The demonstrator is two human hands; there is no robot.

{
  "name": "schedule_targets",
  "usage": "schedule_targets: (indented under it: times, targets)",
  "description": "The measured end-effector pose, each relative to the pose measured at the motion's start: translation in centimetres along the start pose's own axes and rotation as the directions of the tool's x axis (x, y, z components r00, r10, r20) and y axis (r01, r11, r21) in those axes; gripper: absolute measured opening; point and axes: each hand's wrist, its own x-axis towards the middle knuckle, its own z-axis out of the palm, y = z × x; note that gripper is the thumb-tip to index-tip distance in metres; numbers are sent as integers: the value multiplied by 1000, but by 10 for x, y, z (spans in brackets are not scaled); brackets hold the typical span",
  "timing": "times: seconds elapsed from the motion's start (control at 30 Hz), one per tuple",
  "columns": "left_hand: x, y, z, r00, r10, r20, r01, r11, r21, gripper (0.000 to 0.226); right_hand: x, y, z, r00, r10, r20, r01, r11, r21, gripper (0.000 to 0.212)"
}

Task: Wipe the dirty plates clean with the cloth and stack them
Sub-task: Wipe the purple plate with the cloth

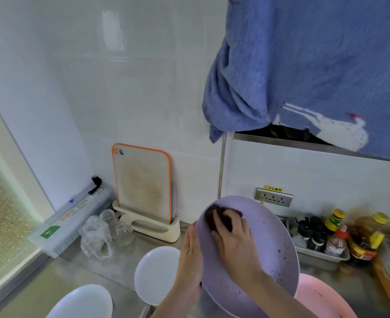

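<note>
A yellow sticker (273, 188) above the wall socket (273, 200) reads "小心触电". Print on the cling-film box (71, 220) and the bottle labels (333, 220) is too blurred to read.

**Count of things on the worktop**

There were four plates: one purple plate (269, 244), one pink plate (315, 294) and two white plates (155, 271) (84, 301). One cloth (221, 216), one cutting board (143, 182), one blue towel (304, 65) and two hands (190, 255) (233, 239) showed.
</note>
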Motion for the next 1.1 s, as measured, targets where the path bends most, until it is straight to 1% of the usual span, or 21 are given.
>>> schedule_targets:
  times: [0.07, 0.13, 0.2, 0.27, 0.3, 0.37, 0.43, 0.5, 0.53, 0.57, 0.63, 0.67, 0.73, 0.77, 0.8, 0.83, 0.87, 0.93, 0.97, 1.03, 1.1]
  targets:
    - [-3, 2, 3, 1000, 14, 9, -14, 1000, -27, 34, 15, 17, -4, 978, 201, -52, -202, 979, -5, 47]
    - [-3, 8, 4, 999, 34, 5, -34, 996, -78, 34, 20, 36, -9, 911, 395, -117, -393, 919, 42, 40]
    - [-2, 15, 4, 997, 72, 19, -70, 994, -83, 34, 18, 46, -13, 864, 482, -145, -464, 874, 143, 37]
    - [0, 18, 4, 993, 114, 25, -113, 992, -53, 33, 18, 44, -13, 857, 501, -117, -465, 852, 241, 37]
    - [0, 18, 5, 991, 124, 42, -122, 992, -38, 33, 20, 42, -13, 868, 485, -101, -443, 851, 282, 37]
    - [-1, 17, 5, 988, 135, 77, -134, 991, -23, 33, 26, 34, -11, 922, 378, -89, -327, 880, 344, 43]
    - [-2, 17, 7, 987, 127, 102, -124, 992, -36, 32, 29, 21, -12, 976, 208, -61, -175, 922, 345, 46]
    - [0, 19, 7, 991, 85, 105, -79, 995, -63, 34, 22, 5, -13, 1000, -2, 10, -1, 960, 280, 44]
    - [3, 20, 5, 993, 58, 100, -50, 995, -83, 38, 14, -2, -14, 992, -106, 62, 87, 963, 255, 43]
    - [5, 22, 2, 994, 31, 101, -21, 995, -100, 45, 6, -8, -17, 975, -182, 127, 142, 951, 276, 44]
    - [9, 25, -4, 995, -7, 104, 21, 991, -134, 57, -9, -14, -28, 930, -274, 246, 162, 904, 397, 44]
    - [10, 26, -8, 996, -16, 83, 28, 989, -145, 57, -17, -14, -33, 902, -317, 293, 167, 882, 441, 44]
    - [12, 28, -15, 999, -4, 46, 12, 986, -167, 48, -30, -7, -41, 836, -406, 370, 216, 862, 458, 48]
    - [12, 30, -18, 999, 9, 37, -2, 983, -182, 43, -34, -3, -44, 809, -426, 406, 233, 865, 445, 51]
    - [12, 30, -19, 999, 12, 30, -7, 981, -192, 40, -36, 1, -45, 796, -428, 428, 249, 876, 413, 53]
    - [12, 30, -19, 1000, 9, 24, -4, 979, -203, 38, -35, 1, -46, 807, -412, 423, 257, 890, 377, 54]
    - [11, 30, -17, 1000, 2, 16, 2, 978, -209, 38, -33, -2, -48, 839, -375, 394, 237, 904, 354, 51]
    - [10, 27, -13, 999, -31, 25, 35, 980, -195, 40, -26, -17, -52, 897, -288, 336, 166, 923, 348, 45]
    - [10, 25, -12, 998, -42, 43, 49, 983, -178, 39, -24, -25, -53, 909, -265, 322, 146, 926, 349, 45]
    - [12, 23, -11, 997, -36, 71, 47, 987, -153, 27, -26, -34, -50, 909, -261, 324, 144, 928, 343, 47]
    - [13, 24, -14, 996, -44, 73, 56, 984, -168, 18, -34, -30, -52, 895, -273, 352, 138, 922, 363, 50]
